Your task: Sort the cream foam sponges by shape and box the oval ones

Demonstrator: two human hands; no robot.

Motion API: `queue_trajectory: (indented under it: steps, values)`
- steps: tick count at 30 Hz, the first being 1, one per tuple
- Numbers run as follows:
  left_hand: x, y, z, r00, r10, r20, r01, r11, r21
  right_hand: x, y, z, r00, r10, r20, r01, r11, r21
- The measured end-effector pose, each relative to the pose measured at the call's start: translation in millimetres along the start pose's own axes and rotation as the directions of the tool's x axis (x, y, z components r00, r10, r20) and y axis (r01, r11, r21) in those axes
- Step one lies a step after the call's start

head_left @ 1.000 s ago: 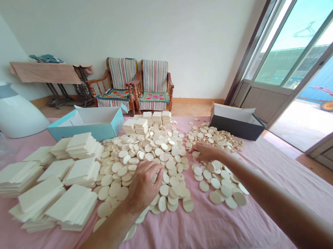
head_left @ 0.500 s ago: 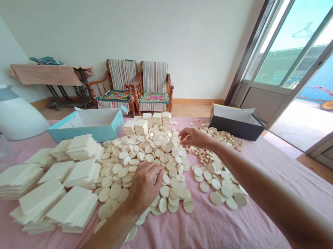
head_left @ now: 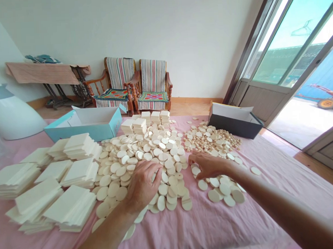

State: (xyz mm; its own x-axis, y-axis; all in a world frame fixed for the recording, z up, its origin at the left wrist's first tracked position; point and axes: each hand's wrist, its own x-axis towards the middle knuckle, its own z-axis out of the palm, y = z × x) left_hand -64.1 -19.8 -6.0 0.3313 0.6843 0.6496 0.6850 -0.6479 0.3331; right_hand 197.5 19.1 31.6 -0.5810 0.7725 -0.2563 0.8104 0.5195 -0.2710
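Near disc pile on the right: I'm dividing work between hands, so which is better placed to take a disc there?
The right hand, I'd judge: it is at that disc pile's left edge. The left hand is over the central disc pile, across a strip of pink cloth.

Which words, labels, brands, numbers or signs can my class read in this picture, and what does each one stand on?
None: no text can be read anywhere.
Light-blue box: any print on it is too small or blurred to read.
Black box: no legible lettering.
Round discs and stacked flat pieces: no readable marks.
White jug: no legible label.
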Motion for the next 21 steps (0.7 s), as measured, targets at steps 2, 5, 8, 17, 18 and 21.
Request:
queue_trajectory:
  steps: [2,5,8,17,18,21]
  values:
    - [0.1,-0.4,0.2,1.000,0.003,0.000,-0.003,1.000,0.002,2.4,2.8,1.0,1.000,-0.005,0.000,0.005,1.000,0.012]
    - [0.1,-0.7,0.2,1.000,0.007,0.002,-0.007,1.000,0.007,5.3,7.3,1.1,1.000,-0.014,-0.005,0.014,1.000,0.028]
    - [0.4,-0.3,-0.4,1.000,0.009,0.001,-0.009,1.000,0.012,5.3,9.8,-4.9,1.000,-0.011,0.008,0.010,0.999,0.047]
    - [1.7,1.5,-1.6,1.000,0.010,0.001,-0.010,1.000,0.012,-12.7,-7.2,-23.1,0.995,0.004,0.102,0.001,0.999,-0.045]
    - [1.7,1.4,-1.5,1.000,0.008,0.003,-0.008,1.000,0.011,-13.5,-10.4,-20.0,0.993,0.002,0.114,0.008,0.996,-0.092]
    - [1.1,1.1,-1.4,1.000,0.007,0.011,-0.007,1.000,0.009,-14.3,-18.3,-10.1,0.993,0.016,0.120,0.010,0.977,-0.212]
